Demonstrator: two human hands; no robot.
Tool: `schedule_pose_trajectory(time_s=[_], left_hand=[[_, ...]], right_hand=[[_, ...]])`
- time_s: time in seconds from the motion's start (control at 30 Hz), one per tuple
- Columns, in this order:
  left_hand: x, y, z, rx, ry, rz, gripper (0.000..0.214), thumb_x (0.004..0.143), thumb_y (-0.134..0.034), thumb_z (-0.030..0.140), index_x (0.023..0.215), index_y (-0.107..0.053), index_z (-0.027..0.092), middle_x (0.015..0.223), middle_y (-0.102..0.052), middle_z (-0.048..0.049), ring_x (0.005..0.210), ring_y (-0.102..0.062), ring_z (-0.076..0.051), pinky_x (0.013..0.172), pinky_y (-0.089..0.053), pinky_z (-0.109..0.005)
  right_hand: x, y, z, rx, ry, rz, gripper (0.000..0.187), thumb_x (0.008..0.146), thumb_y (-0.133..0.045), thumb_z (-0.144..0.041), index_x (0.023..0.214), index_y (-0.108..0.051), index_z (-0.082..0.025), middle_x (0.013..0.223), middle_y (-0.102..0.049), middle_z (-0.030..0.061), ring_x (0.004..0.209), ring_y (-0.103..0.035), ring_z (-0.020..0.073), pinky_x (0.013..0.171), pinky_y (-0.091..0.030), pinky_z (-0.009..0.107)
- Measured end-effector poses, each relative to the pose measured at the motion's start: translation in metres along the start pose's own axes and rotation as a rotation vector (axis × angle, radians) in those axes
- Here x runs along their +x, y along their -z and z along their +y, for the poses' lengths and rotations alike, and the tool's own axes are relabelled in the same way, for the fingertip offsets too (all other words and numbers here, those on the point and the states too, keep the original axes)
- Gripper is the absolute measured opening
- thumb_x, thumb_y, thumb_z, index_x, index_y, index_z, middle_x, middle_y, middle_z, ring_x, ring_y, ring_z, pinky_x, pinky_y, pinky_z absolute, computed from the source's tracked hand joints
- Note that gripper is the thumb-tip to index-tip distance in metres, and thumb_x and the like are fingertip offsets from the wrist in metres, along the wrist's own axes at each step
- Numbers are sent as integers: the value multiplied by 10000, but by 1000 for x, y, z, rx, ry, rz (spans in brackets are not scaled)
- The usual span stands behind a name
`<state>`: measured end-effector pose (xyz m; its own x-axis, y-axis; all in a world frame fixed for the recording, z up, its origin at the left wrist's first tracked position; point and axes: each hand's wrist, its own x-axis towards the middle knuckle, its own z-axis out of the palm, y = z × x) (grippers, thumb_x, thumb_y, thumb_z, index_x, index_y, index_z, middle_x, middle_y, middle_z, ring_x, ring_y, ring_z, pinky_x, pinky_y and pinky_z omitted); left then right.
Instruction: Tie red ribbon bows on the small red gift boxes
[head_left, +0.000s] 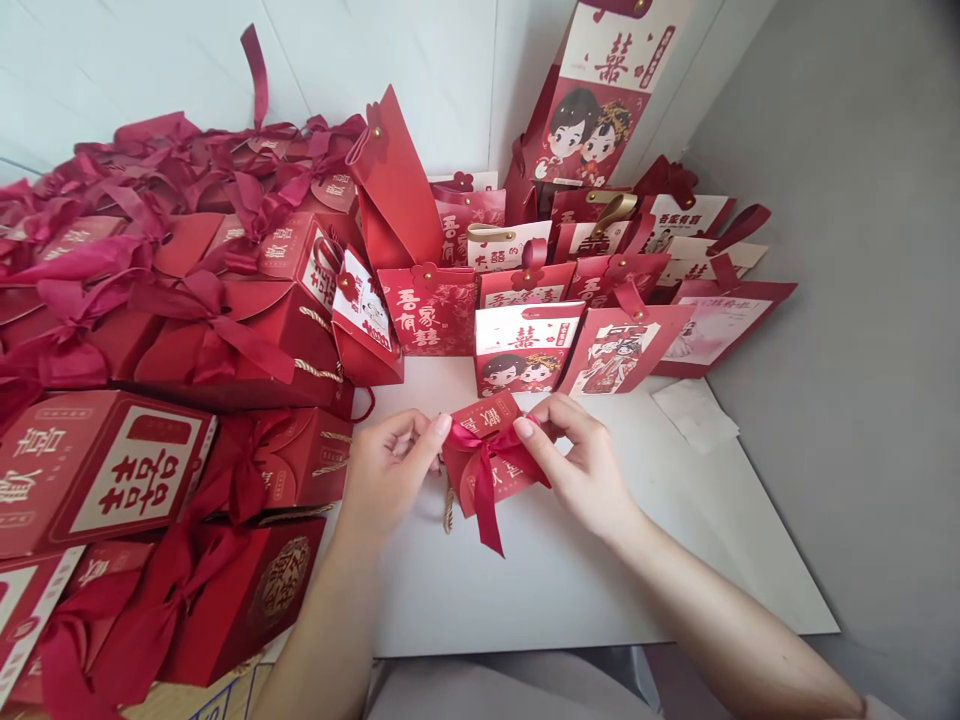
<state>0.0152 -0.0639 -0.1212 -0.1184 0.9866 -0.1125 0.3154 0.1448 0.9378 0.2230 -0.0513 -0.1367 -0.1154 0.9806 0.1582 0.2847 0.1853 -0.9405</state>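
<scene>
A small red gift box [472,485] with pale printed characters sits tilted above the white table, between my two hands. Around its top runs a dark pink ribbon [487,500], tied in a bow with its tails hanging down the front. My left hand [394,460] pinches the ribbon's left loop between thumb and forefinger. On the other side, my right hand [581,465] has thumb and fingers closed on the right loop. A twisted gold cord [448,508] hangs below the box's left side, near my left fingers.
Many red boxes [217,330] with ribbon bows are stacked on the left. Several upright wedding gift bags [529,345] stand behind my hands, with a taller bag [592,110] at the back. A white paper piece [696,415] lies right, by the grey wall [847,300].
</scene>
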Motion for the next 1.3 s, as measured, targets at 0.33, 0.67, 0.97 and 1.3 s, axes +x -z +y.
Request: schedule_pose_trajectory(time_s=[0.33, 0.67, 0.97, 1.3], left_hand=[[-5, -7, -4, 39, -60, 3, 418, 929, -593, 400, 596, -454, 187, 555, -480, 16, 546, -463, -111, 498, -389, -222], [-13, -23, -5, 236, -213, 129, 398, 985, -489, 331, 651, -312, 206, 563, -359, 43, 503, -358, -98, 502, -306, -248], [-12, -34, -15, 413, -404, 257, 365, 973, -472, 207, 672, -266, 214, 569, -324, 45, 509, -303, -111, 514, -278, -268], [-11, -35, -13, 392, -341, 265, 387, 951, -486, 234, 647, -247, 208, 549, -277, 46, 496, -270, -110, 503, -257, -274]], right_hand=[[-1, -1, 9, 56, -67, -1, 313, 974, -593, -417, 749, -511, -217, 700, -517, -16, 633, -448, 139, 609, -389, 287], [-1, -3, 13, 53, -11, 86, 300, 987, -583, -372, 746, -492, -219, 684, -509, -26, 611, -442, 126, 592, -377, 275], [-2, -2, 14, -15, 52, 130, 294, 991, -570, -333, 733, -478, -226, 690, -510, -20, 616, -460, 138, 598, -396, 282], [1, -2, 15, -27, 27, 152, 302, 985, -579, -372, 731, -508, -225, 690, -545, -12, 650, -490, 152, 643, -419, 299]])
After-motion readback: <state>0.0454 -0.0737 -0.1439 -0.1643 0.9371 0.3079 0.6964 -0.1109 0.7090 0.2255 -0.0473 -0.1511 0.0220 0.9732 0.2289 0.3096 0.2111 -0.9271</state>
